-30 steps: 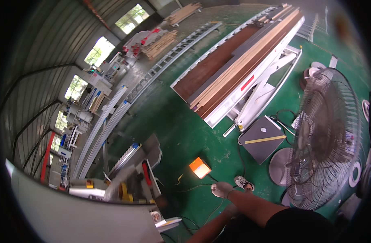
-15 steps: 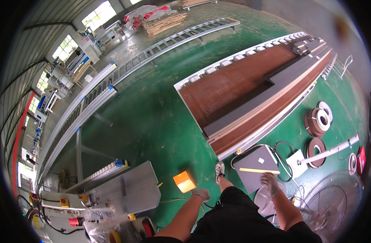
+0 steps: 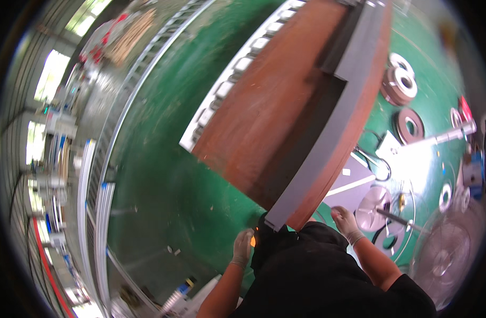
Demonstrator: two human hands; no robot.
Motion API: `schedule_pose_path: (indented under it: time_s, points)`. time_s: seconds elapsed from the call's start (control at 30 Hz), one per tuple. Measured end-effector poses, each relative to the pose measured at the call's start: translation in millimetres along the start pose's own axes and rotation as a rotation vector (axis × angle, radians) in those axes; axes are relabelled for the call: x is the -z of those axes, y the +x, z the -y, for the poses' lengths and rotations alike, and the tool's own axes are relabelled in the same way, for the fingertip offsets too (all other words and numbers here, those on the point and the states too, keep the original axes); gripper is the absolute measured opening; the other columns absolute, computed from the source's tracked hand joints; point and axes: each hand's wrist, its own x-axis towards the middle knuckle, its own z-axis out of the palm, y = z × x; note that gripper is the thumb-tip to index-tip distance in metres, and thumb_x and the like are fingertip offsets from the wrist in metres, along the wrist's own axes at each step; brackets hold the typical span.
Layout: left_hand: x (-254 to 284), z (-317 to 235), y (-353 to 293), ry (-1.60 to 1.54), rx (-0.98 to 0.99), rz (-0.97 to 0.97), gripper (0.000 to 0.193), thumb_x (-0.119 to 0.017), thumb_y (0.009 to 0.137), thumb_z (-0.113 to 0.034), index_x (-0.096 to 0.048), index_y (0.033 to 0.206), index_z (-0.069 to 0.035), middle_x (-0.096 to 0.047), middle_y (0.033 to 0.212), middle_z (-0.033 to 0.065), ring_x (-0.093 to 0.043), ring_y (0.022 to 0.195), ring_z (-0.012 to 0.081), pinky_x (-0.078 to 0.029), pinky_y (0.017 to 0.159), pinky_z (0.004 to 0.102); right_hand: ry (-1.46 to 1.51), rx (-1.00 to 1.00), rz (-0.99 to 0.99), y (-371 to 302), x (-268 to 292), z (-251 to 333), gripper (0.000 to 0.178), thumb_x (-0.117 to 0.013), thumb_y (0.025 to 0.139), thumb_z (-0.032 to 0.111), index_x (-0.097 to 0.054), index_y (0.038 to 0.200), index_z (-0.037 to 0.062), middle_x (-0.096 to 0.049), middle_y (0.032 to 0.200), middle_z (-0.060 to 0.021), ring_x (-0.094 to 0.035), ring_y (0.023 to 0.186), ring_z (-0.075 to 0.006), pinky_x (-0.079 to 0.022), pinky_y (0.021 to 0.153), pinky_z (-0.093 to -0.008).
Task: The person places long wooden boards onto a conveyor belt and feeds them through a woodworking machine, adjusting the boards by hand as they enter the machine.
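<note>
Grey board point(image 3: 338, 124) runs along the right of the brown table point(image 3: 253, 116), presumably for support, as I watch remotely, left hand point(image 3: 243, 247) and right hand point(image 3: 346, 220) seemingly loose, empty, flanking its near end.

Orange object point(image 3: 253, 241) mostly hidden beside your white-gloved left hand point(image 3: 243, 247), long brown-topped table point(image 3: 259, 116) cut off above, round wire-caged fan point(image 3: 445, 259) blurred

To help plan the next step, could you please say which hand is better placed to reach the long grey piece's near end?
Probably the left hand: it appears closer to that end of the long grey piece. The right hand looks farther off, right of the brown tabletop.
</note>
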Motion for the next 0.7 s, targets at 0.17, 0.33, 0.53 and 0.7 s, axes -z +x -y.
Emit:
schedule_pose_path:
  time_s: [0.17, 0.33, 0.53, 0.7]
  points:
    - [-5, -186, 43, 0.056, -0.282, 0.262, 0.045, -0.055, 0.106, -0.027, -0.056, 0.14, 0.003, -0.058, 0.142, 0.0159, -0.055, 0.132, 0.0252, -0.042, 0.114, 0.0371, 0.416, 0.075, -0.154, 16, -28, 157, 0.043, -0.063, 0.104, 0.023, -0.059, 0.137, -0.0032, -0.069, 0.131, -0.0185, -0.065, 0.122, -0.0249, -0.05, 0.106, -0.0358]
    - [-91, -137, 102, 0.437, -0.424, 0.651, 0.086, -0.064, 0.099, -0.049, -0.035, 0.155, 0.009, -0.037, 0.16, 0.0302, -0.034, 0.151, 0.0401, -0.025, 0.125, 0.0448, 0.565, -0.065, -0.235, 39, -83, 157, 0.089, -0.067, 0.101, 0.025, -0.01, 0.165, 0.0002, -0.045, 0.156, -0.0249, -0.045, 0.145, -0.0319, -0.035, 0.118, -0.0347]
    - [-106, -132, 128, 0.562, -0.651, 0.926, 0.067, -0.07, 0.092, -0.039, -0.051, 0.143, -0.001, -0.058, 0.138, 0.0244, -0.051, 0.132, 0.0427, -0.038, 0.115, 0.049, 0.621, -0.157, -0.377, 52, -110, 151, 0.099, -0.081, 0.09, 0.029, -0.02, 0.163, 0.0014, -0.05, 0.152, -0.0239, -0.049, 0.141, -0.0306, -0.039, 0.117, -0.037]
    - [-90, -178, 152, 0.663, -0.704, 1.118, 0.068, -0.066, 0.096, -0.04, -0.046, 0.148, -0.002, -0.054, 0.143, 0.0245, -0.048, 0.136, 0.0433, -0.036, 0.117, 0.0486, 0.546, -0.043, -0.477, 61, -105, 179, 0.089, -0.082, 0.087, 0.035, -0.035, 0.155, 0.002, -0.057, 0.142, -0.0245, -0.055, 0.135, -0.0344, -0.043, 0.113, -0.0419]
